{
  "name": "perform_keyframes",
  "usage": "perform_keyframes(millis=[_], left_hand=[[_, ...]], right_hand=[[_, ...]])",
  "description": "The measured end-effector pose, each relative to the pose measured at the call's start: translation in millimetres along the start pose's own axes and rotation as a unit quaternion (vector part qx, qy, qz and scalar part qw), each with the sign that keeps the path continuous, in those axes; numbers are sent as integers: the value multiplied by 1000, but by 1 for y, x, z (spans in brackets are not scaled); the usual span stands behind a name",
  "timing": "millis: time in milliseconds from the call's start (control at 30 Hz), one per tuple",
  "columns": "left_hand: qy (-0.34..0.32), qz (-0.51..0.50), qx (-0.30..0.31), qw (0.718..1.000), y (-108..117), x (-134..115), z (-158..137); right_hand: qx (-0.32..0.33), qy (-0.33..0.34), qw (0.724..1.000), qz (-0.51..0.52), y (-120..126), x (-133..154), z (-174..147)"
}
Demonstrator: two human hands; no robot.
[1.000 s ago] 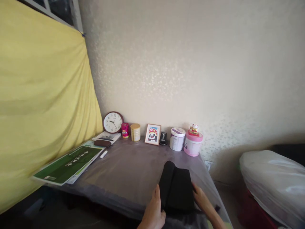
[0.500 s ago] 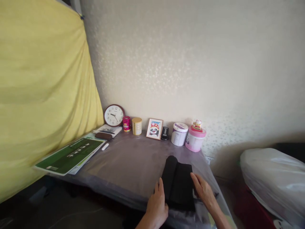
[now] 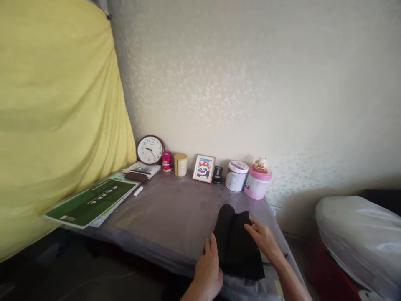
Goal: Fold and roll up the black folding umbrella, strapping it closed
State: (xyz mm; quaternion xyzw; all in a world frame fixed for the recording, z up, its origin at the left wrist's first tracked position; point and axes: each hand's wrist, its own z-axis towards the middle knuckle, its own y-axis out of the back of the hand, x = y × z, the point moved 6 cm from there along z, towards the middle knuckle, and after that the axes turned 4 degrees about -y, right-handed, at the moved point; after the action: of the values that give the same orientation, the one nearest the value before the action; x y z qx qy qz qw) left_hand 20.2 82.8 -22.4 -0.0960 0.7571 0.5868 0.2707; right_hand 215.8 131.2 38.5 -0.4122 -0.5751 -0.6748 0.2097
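A folded black cloth (image 3: 236,246) lies at the near right part of the table, with a crease running along its length and its upper edge raised. My left hand (image 3: 208,267) is closed along its left edge, the thumb low and the fingers partly under or behind the fabric. At the upper right edge my right hand (image 3: 262,237) pinches the cloth between thumb and fingers. Exactly what kind of cloth item it is cannot be made out.
Along the wall stand a clock (image 3: 150,149), a pink can (image 3: 166,161), a yellow-lidded can (image 3: 181,164), a panda picture frame (image 3: 204,169), a black stapler-like object (image 3: 217,174), a white tub (image 3: 236,176) and a pink-lidded tub (image 3: 257,184). Green booklets (image 3: 94,202) lie left.
My right hand has shifted up and slightly left along the cloth's right edge, lifting that edge. The cloth's lower right corner now spreads farther right. My left hand stays nearly in place.
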Motion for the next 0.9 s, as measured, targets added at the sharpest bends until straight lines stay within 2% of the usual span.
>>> perform_keyframes(millis=[167,300,467,633,767,900], left_hand=[[-1,0,-6,1000,-2,1,0],[-5,-7,-9,1000,2,0,-1],[-4,5,-8,1000,5,-2,-3],[-9,17,-16,1000,1,-1,-2],[-7,29,-8,1000,-3,-2,-1],[5,31,-2,1000,-6,-3,0]], right_hand=[[65,-91,993,32,-5,-7,2],[65,-120,990,43,-2,-16,4],[56,-73,993,69,-3,-16,5],[81,-23,987,138,-17,5,8],[64,-3,986,156,-35,24,16],[65,-20,985,160,-63,28,26]])
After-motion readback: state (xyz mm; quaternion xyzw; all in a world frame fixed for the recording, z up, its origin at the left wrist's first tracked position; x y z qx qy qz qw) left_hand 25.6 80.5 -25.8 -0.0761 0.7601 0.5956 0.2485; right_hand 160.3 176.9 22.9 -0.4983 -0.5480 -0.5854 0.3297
